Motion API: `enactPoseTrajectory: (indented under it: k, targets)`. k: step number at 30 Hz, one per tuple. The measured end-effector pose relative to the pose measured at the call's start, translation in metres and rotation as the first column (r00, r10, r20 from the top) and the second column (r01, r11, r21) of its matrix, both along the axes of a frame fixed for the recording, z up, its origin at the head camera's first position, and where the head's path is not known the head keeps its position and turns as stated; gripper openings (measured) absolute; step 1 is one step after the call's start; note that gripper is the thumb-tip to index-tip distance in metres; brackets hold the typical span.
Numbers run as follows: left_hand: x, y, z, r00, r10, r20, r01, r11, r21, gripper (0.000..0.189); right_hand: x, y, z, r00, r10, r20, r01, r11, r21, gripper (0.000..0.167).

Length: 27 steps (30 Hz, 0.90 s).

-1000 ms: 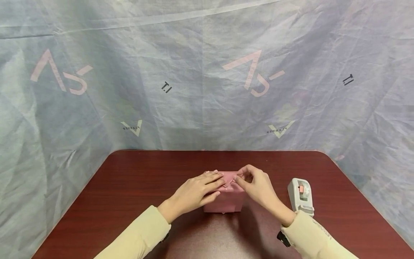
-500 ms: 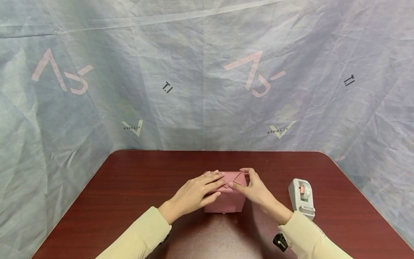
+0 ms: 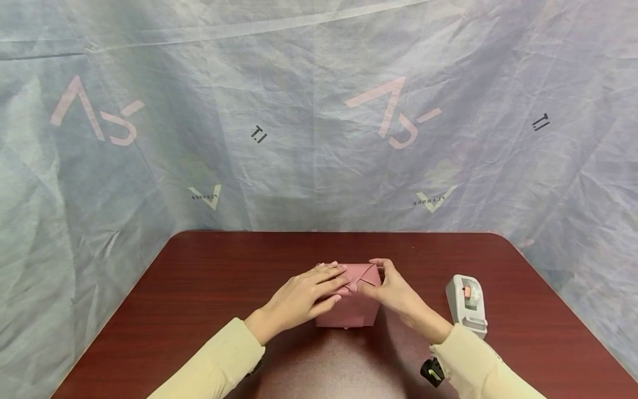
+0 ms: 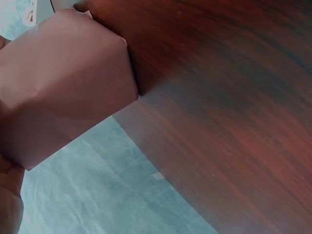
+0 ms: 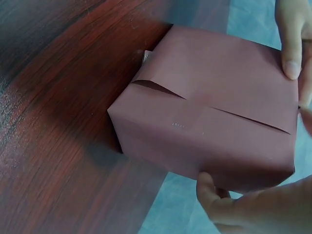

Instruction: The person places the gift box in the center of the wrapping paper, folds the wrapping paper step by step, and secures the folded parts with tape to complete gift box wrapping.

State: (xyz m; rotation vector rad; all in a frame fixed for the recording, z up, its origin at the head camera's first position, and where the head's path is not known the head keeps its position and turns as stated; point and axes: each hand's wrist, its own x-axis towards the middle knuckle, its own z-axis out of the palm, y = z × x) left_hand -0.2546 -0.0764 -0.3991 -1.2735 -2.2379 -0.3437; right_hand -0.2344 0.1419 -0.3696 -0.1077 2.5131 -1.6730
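A box wrapped in pink paper stands on the table, with folded paper flaps forming crossing creases on its top. Across the left part of that top rests my left hand, fingers extended and thumb along the near upper edge. My right hand holds the right end, its thumb on the folded flap and its forefinger at the far right corner. In the left wrist view, smooth wrapped faces of the box show. A seam with slightly gaping paper edges runs along the box in the right wrist view.
A white tape dispenser sits right of the box, beside my right forearm. The dark red wooden table has rounded far corners. Behind it hangs a grey printed cloth.
My right hand has gone from pinching a paper flap on the top to spanning the box's right end, thumb pressing the flap. The flap lies flatter. My left hand stays nearly still.
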Motion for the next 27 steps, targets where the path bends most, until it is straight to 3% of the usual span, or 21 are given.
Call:
enactPoseTrajectory:
  k: [5, 8, 12, 15, 20, 27]
  targets:
    - [0.0, -0.001, -0.001, 1.0, 0.001, 0.002, -0.001, 1.0, -0.003, 0.038, 0.001, 0.001, -0.006, 0.995, 0.01, -0.098, -0.003, 0.997, 0.079, 0.084]
    - [-0.001, -0.001, 0.0, 1.0, -0.002, -0.003, 0.002, 1.0, -0.016, 0.039, 0.001, 0.002, -0.011, 0.978, 0.018, -0.206, 0.017, 0.986, 0.168, 0.085]
    - [-0.001, -0.002, 0.0, 1.0, -0.013, -0.025, 0.011, 0.999, -0.052, 0.042, 0.001, 0.002, -0.019, 0.907, 0.064, -0.416, 0.065, 0.955, 0.288, 0.085]
    - [-0.001, -0.002, -0.001, 0.997, -0.021, -0.071, 0.015, 0.996, -0.086, 0.043, 0.002, 0.002, -0.023, 0.856, 0.084, -0.51, 0.113, 0.933, 0.342, 0.082]
    - [-0.003, 0.001, -0.002, 0.993, -0.02, -0.119, 0.007, 0.994, -0.11, 0.036, 0.003, 0.003, -0.024, 0.856, 0.088, -0.509, 0.103, 0.937, 0.335, 0.079]
    - [-0.005, 0.0, -0.003, 0.984, -0.028, -0.175, 0.01, 0.995, -0.101, 0.04, 0.001, 0.01, -0.025, 0.887, 0.11, -0.448, 0.022, 0.96, 0.279, 0.083]
